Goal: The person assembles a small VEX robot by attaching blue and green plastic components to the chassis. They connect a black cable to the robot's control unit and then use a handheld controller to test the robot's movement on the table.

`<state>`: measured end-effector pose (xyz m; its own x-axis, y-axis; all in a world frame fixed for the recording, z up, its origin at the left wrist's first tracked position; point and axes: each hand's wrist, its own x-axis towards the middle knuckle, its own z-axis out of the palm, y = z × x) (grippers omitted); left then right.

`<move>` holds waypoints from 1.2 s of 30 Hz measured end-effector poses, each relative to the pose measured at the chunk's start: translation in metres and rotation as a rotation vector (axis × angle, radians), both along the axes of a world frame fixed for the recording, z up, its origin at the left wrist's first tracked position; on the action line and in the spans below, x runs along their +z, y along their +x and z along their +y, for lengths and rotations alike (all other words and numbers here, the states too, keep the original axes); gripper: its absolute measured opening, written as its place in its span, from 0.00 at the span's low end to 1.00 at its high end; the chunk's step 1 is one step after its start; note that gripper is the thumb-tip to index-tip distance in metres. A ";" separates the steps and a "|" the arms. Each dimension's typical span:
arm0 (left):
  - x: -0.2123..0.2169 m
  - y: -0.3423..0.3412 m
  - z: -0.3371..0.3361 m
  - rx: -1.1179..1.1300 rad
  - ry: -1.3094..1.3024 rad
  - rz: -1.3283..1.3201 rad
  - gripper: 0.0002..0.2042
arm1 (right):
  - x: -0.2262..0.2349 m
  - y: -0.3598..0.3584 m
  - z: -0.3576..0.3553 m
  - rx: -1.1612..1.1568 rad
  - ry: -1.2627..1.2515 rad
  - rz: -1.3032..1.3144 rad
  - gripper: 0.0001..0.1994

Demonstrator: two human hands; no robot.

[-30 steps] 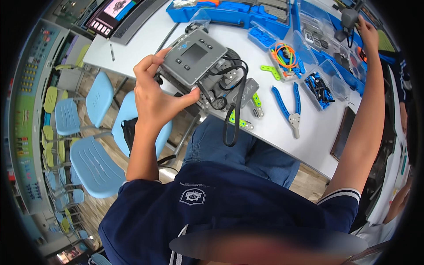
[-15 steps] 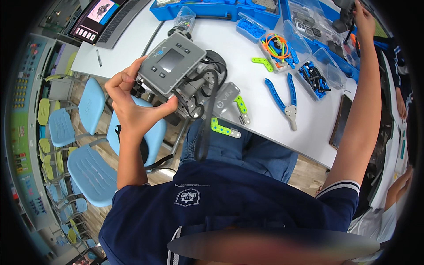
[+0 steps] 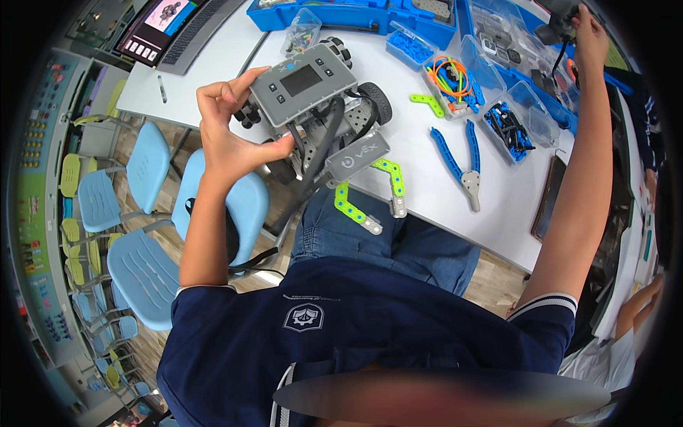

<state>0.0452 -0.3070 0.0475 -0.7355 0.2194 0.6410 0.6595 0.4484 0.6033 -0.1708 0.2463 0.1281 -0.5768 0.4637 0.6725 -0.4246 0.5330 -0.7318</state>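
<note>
My left hand (image 3: pixel 238 132) grips the side of a small wheeled robot (image 3: pixel 308 82), thumb and fingers closed around its edge. A grey control box with a dark screen and several buttons tops the robot. Its black wheels, cables and a grey battery-like block (image 3: pixel 359 156) show, and two lime-green angled arms (image 3: pixel 395 178) stick out toward my lap. At the upper right, my right hand (image 3: pixel 590 41) is closed on a dark grey, rounded object (image 3: pixel 560 20) with a black cable, partly cut off by the picture's rim.
Blue-handled pliers (image 3: pixel 466 167) lie spread on the white table (image 3: pixel 416 156). Behind them are a loose lime-green angled piece (image 3: pixel 427 105), clear boxes of small parts (image 3: pixel 506 132) and blue cases (image 3: pixel 356 18). A phone (image 3: pixel 548 199) sits right, a laptop (image 3: pixel 178 35) far left. Blue chairs (image 3: pixel 148 277) stand left.
My left hand and the robot have moved slightly right, and the robot has turned, showing more of its wheels and battery-like block. My right hand still holds the dark object, shifted slightly.
</note>
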 end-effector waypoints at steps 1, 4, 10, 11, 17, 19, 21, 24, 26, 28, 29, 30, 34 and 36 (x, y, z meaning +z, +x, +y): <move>-0.002 -0.006 -0.004 -0.032 0.009 -0.019 0.39 | 0.001 0.002 0.002 0.003 -0.002 0.017 0.16; -0.004 -0.023 -0.016 -0.110 0.014 -0.076 0.38 | 0.004 0.010 0.007 0.123 -0.190 0.023 0.24; -0.005 -0.047 -0.035 -0.249 -0.041 -0.192 0.38 | 0.011 0.012 -0.001 0.387 -0.404 0.191 0.15; -0.005 -0.049 -0.036 -0.271 -0.025 -0.200 0.37 | 0.012 0.011 -0.002 0.396 -0.441 0.191 0.14; 0.008 -0.051 -0.037 -0.263 -0.147 -0.290 0.35 | 0.009 0.001 -0.008 0.403 -0.712 0.226 0.11; 0.017 -0.051 -0.039 -0.252 -0.218 -0.310 0.35 | 0.005 0.003 -0.008 0.509 -0.792 0.278 0.13; 0.025 -0.051 -0.040 -0.245 -0.272 -0.316 0.35 | 0.001 0.011 -0.007 0.626 -0.870 0.371 0.10; 0.035 -0.058 -0.044 -0.264 -0.310 -0.348 0.37 | 0.001 0.028 -0.005 0.681 -0.896 0.418 0.09; 0.042 -0.066 -0.049 -0.289 -0.343 -0.404 0.38 | 0.001 0.039 -0.005 0.646 -0.827 0.444 0.10; 0.048 -0.076 -0.055 -0.281 -0.341 -0.401 0.28 | 0.000 0.049 -0.005 0.761 -0.933 0.481 0.13; 0.049 -0.082 -0.058 -0.269 -0.276 -0.412 0.24 | -0.001 0.055 -0.004 0.870 -0.952 0.505 0.14; 0.051 -0.088 -0.059 -0.248 -0.217 -0.423 0.19 | -0.002 0.060 -0.002 0.965 -0.988 0.542 0.13; 0.045 -0.114 -0.049 0.031 -0.177 -0.461 0.19 | -0.016 0.074 0.000 1.334 -1.107 0.538 0.12; 0.042 -0.125 -0.039 0.165 -0.202 -0.539 0.25 | -0.025 0.074 -0.004 1.021 -1.091 0.663 0.14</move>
<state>-0.0796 -0.3460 0.0896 -0.9801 0.1537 0.1254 0.1962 0.6596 0.7255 -0.0969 0.2422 0.1032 -0.6853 0.4872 0.5412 -0.6315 -0.7678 -0.1085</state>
